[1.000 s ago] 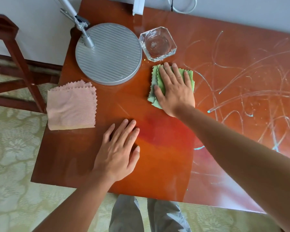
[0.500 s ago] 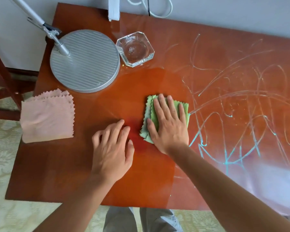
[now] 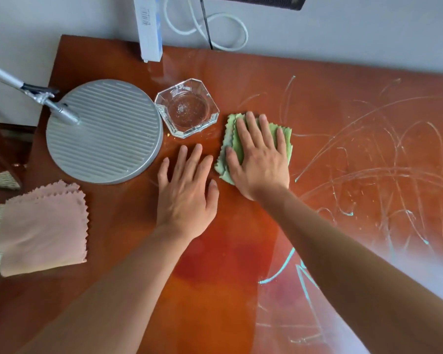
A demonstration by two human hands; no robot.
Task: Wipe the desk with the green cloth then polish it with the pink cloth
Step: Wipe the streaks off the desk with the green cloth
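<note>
My right hand lies flat with straight fingers on the folded green cloth, pressing it onto the glossy red-brown desk just right of the glass ashtray. My left hand rests flat on the bare desk beside it, fingers spread, holding nothing. The folded pink cloth lies at the desk's left edge, partly overhanging it. Pale and turquoise scribble marks cover the right half of the desk.
A round ribbed grey lamp base with its metal arm stands at the back left. A clear glass ashtray sits next to it. A white box and white cables are against the wall. A wooden chair stands left of the desk.
My right hand has slid the green cloth away from me, back up toward the ashtray. My left hand has shifted forward with it, staying flat on the desk.
</note>
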